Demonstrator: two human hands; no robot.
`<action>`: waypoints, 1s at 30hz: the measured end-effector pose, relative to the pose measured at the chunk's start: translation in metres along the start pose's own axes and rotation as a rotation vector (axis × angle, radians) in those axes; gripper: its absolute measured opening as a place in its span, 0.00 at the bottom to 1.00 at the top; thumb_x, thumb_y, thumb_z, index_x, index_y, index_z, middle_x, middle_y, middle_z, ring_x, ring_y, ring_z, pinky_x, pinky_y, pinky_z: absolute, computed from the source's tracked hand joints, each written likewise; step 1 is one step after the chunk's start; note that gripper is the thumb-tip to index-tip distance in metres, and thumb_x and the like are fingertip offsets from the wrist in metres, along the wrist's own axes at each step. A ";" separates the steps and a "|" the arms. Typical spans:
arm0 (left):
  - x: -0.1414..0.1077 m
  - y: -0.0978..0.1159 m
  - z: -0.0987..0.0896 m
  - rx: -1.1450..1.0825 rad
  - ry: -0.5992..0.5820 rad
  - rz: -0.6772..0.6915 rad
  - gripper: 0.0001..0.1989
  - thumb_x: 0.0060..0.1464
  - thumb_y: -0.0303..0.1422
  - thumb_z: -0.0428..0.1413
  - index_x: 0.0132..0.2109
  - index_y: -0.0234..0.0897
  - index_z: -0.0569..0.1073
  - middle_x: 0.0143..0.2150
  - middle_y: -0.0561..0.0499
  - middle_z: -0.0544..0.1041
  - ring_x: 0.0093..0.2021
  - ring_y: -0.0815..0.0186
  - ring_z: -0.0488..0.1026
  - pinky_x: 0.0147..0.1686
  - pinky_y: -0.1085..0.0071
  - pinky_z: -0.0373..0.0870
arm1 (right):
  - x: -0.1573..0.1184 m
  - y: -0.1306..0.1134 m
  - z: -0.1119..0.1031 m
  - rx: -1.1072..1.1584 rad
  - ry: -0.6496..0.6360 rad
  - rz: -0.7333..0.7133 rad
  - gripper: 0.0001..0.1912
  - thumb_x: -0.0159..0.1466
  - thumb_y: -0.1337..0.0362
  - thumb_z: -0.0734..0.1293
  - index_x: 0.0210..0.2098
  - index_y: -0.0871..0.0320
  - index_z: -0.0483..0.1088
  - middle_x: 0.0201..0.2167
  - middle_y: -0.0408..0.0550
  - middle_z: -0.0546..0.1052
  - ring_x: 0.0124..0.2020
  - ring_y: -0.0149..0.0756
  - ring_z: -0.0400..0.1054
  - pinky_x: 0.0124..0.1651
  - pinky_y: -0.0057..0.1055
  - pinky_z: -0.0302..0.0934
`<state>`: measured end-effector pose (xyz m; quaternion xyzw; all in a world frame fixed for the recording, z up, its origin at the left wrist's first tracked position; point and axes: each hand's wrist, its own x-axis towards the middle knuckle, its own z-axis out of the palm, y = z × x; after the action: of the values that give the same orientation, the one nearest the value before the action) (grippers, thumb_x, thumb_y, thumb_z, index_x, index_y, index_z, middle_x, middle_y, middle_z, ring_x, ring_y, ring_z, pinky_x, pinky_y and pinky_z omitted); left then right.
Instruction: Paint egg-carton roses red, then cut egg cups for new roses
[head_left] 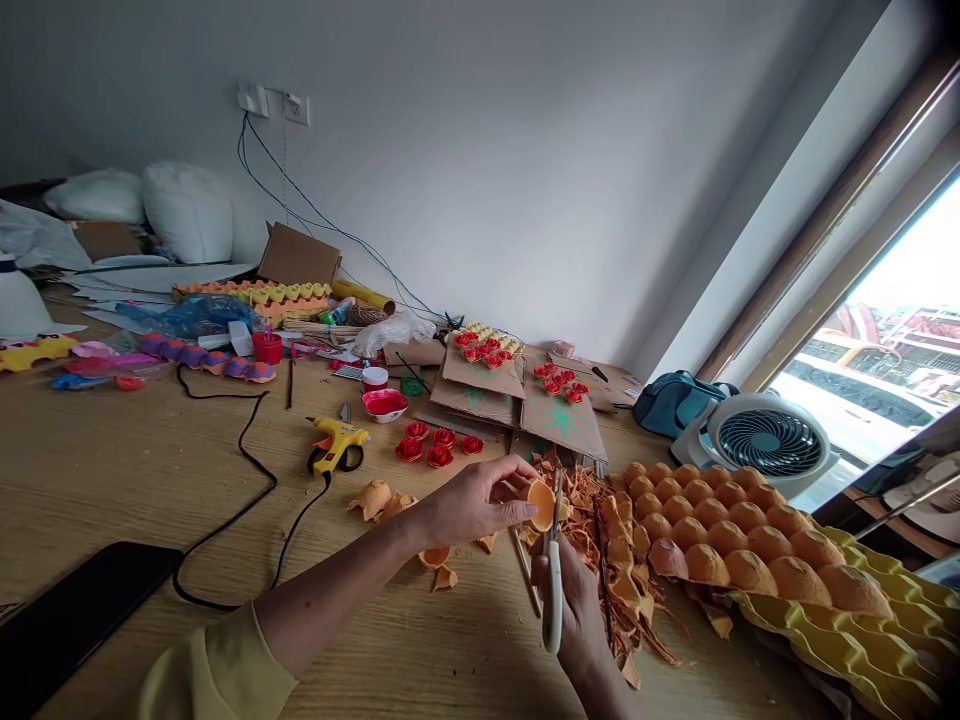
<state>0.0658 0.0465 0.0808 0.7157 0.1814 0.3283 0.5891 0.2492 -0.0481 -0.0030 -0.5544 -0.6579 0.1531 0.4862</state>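
Note:
Between the fingers and thumb of my left hand [501, 497] is an orange egg carton cup [540, 507], its round opening turned toward me. My right hand [576, 600] grips white-handled scissors [553, 590], blades pointing up and touching or very close to the cup's right rim. Behind and right of my hands lies a heap of orange carton scraps [622, 560]. Left of them, loose carton cups [373, 498] rest on the wooden table, partly hidden by my left forearm. Several red paper roses [440, 447] sit just beyond my left hand.
A yellow glue gun [335, 445] with a black cord lies left. Orange egg trays [724, 520] are stacked over yellow trays [862, 600] at right, near a fan [765, 440]. Cardboard sheets [566, 420] carry more roses behind. A black phone-like slab [90, 610] lies front left.

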 end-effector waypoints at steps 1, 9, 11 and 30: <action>0.001 -0.002 0.000 -0.009 -0.002 0.000 0.21 0.57 0.44 0.63 0.51 0.35 0.71 0.43 0.46 0.78 0.39 0.64 0.76 0.39 0.66 0.75 | 0.001 -0.001 0.001 0.005 -0.001 0.003 0.21 0.70 0.45 0.58 0.30 0.54 0.64 0.26 0.44 0.69 0.28 0.37 0.62 0.30 0.30 0.57; 0.007 -0.014 -0.003 -0.078 0.025 -0.026 0.28 0.55 0.52 0.63 0.52 0.35 0.71 0.40 0.48 0.77 0.39 0.62 0.79 0.38 0.66 0.78 | 0.000 0.000 0.004 0.069 -0.026 0.084 0.24 0.70 0.43 0.59 0.27 0.55 0.62 0.25 0.42 0.67 0.28 0.33 0.58 0.29 0.28 0.54; 0.009 -0.018 -0.005 -0.132 0.015 -0.038 0.30 0.54 0.55 0.63 0.52 0.35 0.71 0.39 0.49 0.77 0.36 0.64 0.80 0.35 0.67 0.77 | -0.001 0.000 0.004 0.115 -0.058 0.098 0.25 0.70 0.42 0.59 0.27 0.55 0.61 0.25 0.42 0.66 0.27 0.32 0.57 0.29 0.28 0.54; 0.004 -0.004 -0.004 0.113 0.055 0.035 0.17 0.59 0.41 0.60 0.51 0.35 0.73 0.41 0.47 0.78 0.38 0.65 0.75 0.37 0.69 0.75 | 0.005 0.003 -0.002 0.190 -0.179 0.124 0.25 0.69 0.39 0.59 0.35 0.55 0.64 0.31 0.44 0.67 0.34 0.36 0.60 0.39 0.32 0.59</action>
<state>0.0663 0.0523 0.0786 0.7414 0.2032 0.3476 0.5368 0.2528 -0.0433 -0.0025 -0.5296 -0.6455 0.2933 0.4657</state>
